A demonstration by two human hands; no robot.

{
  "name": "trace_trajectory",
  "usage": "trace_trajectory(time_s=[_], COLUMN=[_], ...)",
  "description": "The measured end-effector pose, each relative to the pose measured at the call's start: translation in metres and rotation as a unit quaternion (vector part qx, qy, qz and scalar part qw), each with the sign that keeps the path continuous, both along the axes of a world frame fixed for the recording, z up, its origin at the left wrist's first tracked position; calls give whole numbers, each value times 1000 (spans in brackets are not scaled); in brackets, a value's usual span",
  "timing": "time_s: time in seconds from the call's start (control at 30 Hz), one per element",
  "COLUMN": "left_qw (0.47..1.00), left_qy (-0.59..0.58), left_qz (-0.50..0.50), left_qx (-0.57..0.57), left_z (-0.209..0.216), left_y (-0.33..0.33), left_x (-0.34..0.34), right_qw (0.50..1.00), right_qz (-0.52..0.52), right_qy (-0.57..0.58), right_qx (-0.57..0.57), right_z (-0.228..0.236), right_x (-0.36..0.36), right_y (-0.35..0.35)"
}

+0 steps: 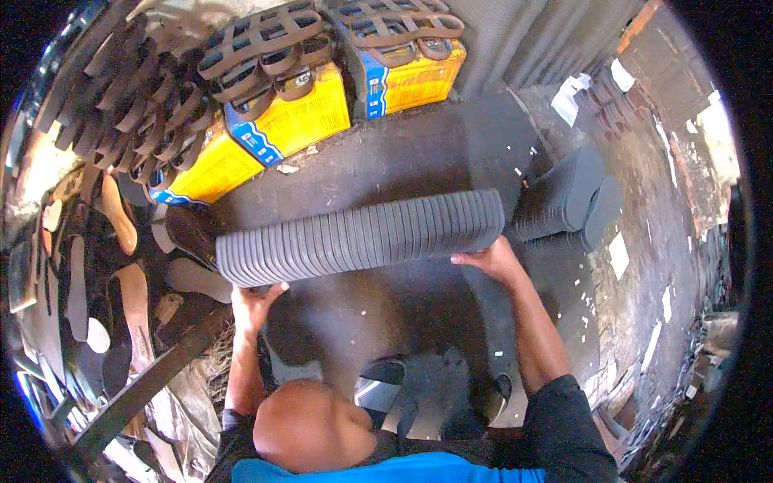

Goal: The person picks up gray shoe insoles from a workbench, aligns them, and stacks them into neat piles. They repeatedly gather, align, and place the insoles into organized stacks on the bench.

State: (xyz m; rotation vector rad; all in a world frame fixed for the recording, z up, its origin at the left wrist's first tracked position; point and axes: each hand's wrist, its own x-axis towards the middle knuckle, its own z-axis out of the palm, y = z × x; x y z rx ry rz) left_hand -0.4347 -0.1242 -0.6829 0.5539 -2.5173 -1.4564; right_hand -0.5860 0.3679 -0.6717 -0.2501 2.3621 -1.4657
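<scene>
A long row of dark grey shoe soles (362,233), packed face to face on edge, stretches across the middle in front of me. My left hand (256,304) grips its left end from the near side, thumb pointing inward along the lower edge. At the other end my right hand (491,262) is closed on the row the same way, its thumb also turned inward. The fingers of both hands are mostly hidden behind the soles. The row tilts slightly, its right end farther from me.
Two stacks of grey soles (568,197) stand to the right. Yellow and blue boxes (310,117) line the back, with brown strapped sandal uppers (270,48) on top. Loose soles (133,302) and a dark bar (153,378) lie at left. White scraps (618,256) litter the right-hand floor.
</scene>
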Motion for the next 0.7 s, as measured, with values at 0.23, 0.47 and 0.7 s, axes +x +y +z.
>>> trace_trajectory(time_s=[0.23,0.47,0.7], left_qw=[994,992,988], left_qy=[-33,-102,15], left_qz=[28,53,58], left_qx=[-102,-53,145], left_z=[-3,-83,-75], left_y=[-7,11,1], left_x=[-10,1,6], right_qw=[967,978,987], right_qz=[-40,-102,-123], right_qy=[-26,-101,5], right_qx=[251,150,100], right_z=[2,-56,-52], right_x=[-29,-23,-9], right_y=[0,-27,-31])
